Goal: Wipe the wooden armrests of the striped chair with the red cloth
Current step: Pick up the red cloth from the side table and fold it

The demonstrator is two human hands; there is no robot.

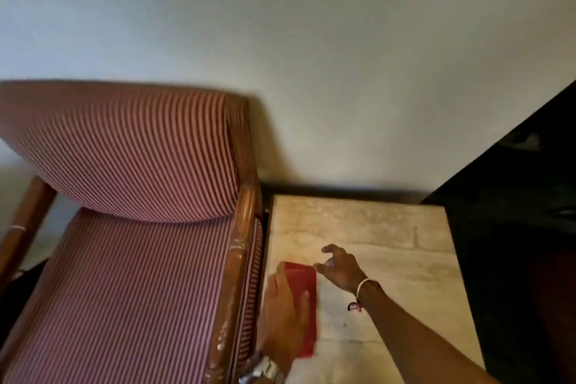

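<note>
Beside the striped chair [131, 196], left hand [282, 315] presses the red cloth [304, 305]; right hand [341, 268] open.

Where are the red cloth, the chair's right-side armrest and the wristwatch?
red cloth [304, 282]: head view, its upper flat part.
armrest [232, 274]: head view, mid rail.
wristwatch [265, 372]: head view, metal band.

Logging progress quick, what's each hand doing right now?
Left hand: lies on the folded red cloth on the pale stone-topped side table; whether it grips cannot be told.
Right hand: open, empty, fingers by the cloth's far end.
</note>
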